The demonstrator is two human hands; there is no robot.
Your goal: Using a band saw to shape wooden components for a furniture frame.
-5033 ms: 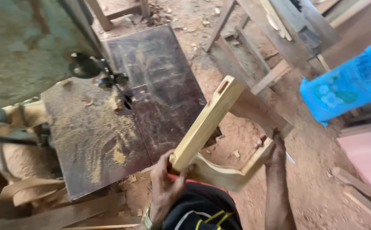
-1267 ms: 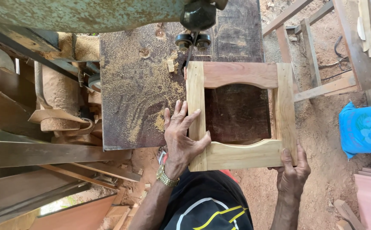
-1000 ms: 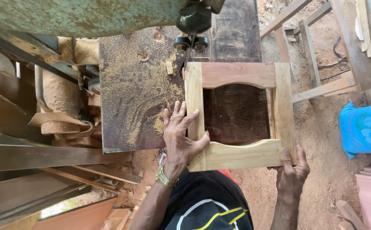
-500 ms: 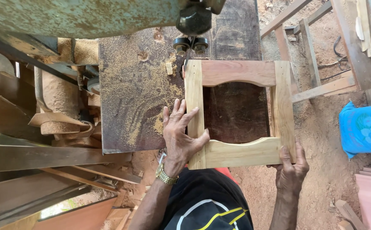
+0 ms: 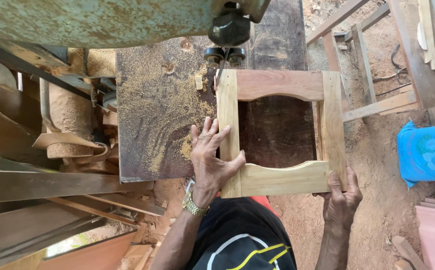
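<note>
Nearest, the left hand (image 5: 210, 160) lies flat on the left side of a wooden frame (image 5: 280, 135). Its fingers (image 5: 208, 131) are spread apart and press down on the wood, with the thumb hooked into the near inside corner. A gold watch (image 5: 193, 204) sits on that wrist. The right hand (image 5: 341, 192) holds the near right corner of the frame, and its fingers are clamped around the edge there, curled under where they cannot be seen.

The frame lies flat on the bench (image 5: 177, 110), which is dark and covered in sawdust (image 5: 170, 115). The right side of the frame hangs out past the bench, over the dirt floor (image 5: 377, 150).

Just past the left fingertips, at the far left corner of the frame, stands the saw blade (image 5: 217, 75) under its black guide (image 5: 230, 32). The blade seems to touch the wood, but it is too thin to be sure.

The left fingers point along the same strip of wood that meets the blade. If the frame jumps forward, they could slide toward it and get cut. Sawdust can make the wood slip. With one side hanging in the air, the frame could tip or twist, pinch the blade, and jerk.

Far off to the right is a blue cloth (image 5: 427, 152).
</note>
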